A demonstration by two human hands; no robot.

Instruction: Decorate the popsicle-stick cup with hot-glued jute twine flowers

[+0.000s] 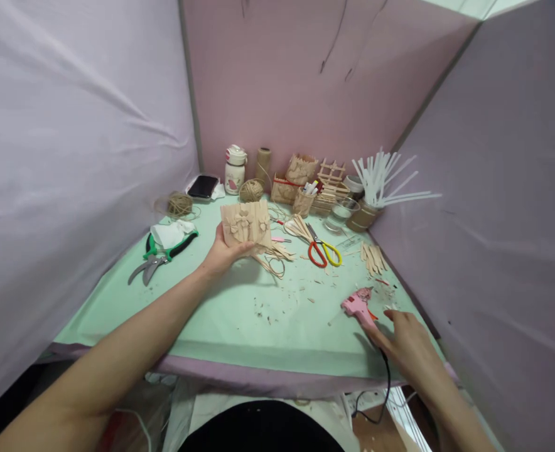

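Observation:
My left hand (228, 251) is closed on the lower left edge of a small wooden craft-stick panel (245, 226), holding it raised above the table. Raised wooden flower shapes decorate its front. At the right, my right hand (407, 342) has its thumb against the handle end of a pink hot glue gun (356, 302). Its other fingers are apart from the gun's orange trigger, and the fingertips are partly hidden. The gun rests on the table, and a black cord (387, 383) runs down from it over the front edge.
Green-handled pruning shears (157, 258) lie left. Scissors (323, 251), loose wooden sticks (374, 258) and scraps lie right of centre. Behind stand a bottle (235, 171), twine balls (252, 190), wooden boxes (284, 189), a glass bowl (341, 216) and glue sticks (376, 182). Fabric walls enclose the table.

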